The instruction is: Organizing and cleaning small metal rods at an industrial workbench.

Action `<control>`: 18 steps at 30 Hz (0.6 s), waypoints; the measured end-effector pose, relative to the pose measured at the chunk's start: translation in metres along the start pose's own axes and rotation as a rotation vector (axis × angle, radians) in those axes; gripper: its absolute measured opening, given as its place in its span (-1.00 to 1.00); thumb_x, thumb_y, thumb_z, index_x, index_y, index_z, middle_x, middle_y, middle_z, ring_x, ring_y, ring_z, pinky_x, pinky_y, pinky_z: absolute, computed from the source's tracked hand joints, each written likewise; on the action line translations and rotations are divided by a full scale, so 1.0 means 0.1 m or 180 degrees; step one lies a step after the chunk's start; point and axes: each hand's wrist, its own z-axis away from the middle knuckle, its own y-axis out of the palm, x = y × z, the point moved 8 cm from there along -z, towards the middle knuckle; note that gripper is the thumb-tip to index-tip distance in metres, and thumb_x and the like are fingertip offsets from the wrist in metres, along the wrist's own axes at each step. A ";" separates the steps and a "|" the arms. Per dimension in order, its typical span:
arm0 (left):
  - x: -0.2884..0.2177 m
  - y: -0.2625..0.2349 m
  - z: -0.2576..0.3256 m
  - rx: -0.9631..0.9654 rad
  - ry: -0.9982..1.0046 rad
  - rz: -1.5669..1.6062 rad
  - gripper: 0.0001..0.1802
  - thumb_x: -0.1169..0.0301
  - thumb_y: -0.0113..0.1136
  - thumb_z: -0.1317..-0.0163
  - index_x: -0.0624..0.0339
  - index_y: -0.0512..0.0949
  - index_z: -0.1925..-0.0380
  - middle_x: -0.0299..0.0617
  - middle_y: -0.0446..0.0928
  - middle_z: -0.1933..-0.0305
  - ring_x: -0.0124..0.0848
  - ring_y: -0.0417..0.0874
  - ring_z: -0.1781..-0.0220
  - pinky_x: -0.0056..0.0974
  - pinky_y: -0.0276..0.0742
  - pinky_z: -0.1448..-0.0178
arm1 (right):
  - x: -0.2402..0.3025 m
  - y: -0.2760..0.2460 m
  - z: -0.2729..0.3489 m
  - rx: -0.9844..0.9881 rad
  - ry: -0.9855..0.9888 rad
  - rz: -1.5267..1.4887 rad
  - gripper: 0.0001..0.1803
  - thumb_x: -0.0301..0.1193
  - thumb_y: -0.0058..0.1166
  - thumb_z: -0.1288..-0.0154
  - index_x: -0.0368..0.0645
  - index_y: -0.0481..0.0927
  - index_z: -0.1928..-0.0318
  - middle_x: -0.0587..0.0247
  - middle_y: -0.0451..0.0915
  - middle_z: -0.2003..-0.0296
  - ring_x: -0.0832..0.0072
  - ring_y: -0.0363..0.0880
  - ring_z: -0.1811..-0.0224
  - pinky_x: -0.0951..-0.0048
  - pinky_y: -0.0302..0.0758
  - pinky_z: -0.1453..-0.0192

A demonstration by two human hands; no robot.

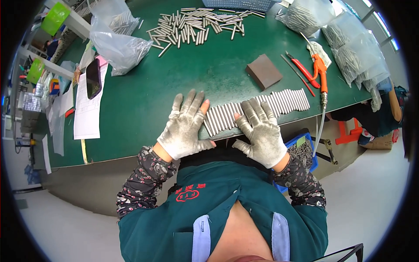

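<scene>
A row of slim metal pins (288,101) lies side by side along the near edge of the green table (183,70). My left hand (187,126), in a grey-stained white glove with some bare fingertips, rests flat at the row's left end, its fingers stretched out. On top of the row lies my right hand (262,131), gloved the same way, its fingers extended over the pins and its thumb apart. Neither hand grasps anything. A brown rectangular block (264,71) sits just beyond the row.
Loose pins (192,26) are heaped at the far side. An orange air gun (320,70) and red-handled tool (305,73) lie right. Bags of pins (349,52) stand far right. At left are a phone (93,78), papers (87,113) and plastic bag (120,48). A blue bin (312,161) stands below.
</scene>
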 end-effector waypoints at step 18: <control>0.05 -0.01 0.16 -0.0113 -0.0424 -0.0088 -0.05 -0.01 0.27 0.10 0.32 0.18 -0.22 0.09 0.18 -0.29 -0.04 0.11 -0.38 0.13 -0.22 -0.42 | 0.01 -0.03 0.03 -0.0155 0.0009 0.0097 -0.30 -0.08 0.19 0.07 -0.23 0.43 -0.07 -0.09 0.35 -0.13 0.06 0.23 -0.25 0.01 0.02 -0.36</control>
